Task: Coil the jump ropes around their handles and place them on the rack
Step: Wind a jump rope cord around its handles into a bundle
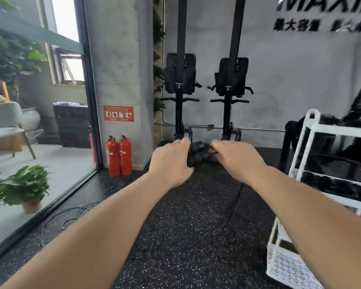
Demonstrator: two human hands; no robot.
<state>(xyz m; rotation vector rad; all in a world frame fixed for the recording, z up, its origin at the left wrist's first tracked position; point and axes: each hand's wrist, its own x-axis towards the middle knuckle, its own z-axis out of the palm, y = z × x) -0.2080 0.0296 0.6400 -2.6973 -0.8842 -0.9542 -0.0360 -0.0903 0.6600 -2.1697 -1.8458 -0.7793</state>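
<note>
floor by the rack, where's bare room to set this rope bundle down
Bare speckled floor runs down the middle, bordered left by the loose cord near the glass wall and right by the white rack. Rack shelves look crowded with dark gear; the fire extinguishers fill the pillar corner.

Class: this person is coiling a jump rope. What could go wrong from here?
1. The trailing rope hangs slack to the floor; it may snag underfoot.
2. If the left hand or right hand loosens, the black bundle could uncoil.
3. Another loose rope lies on the floor by the glass wall: a possible trip hazard.
</note>
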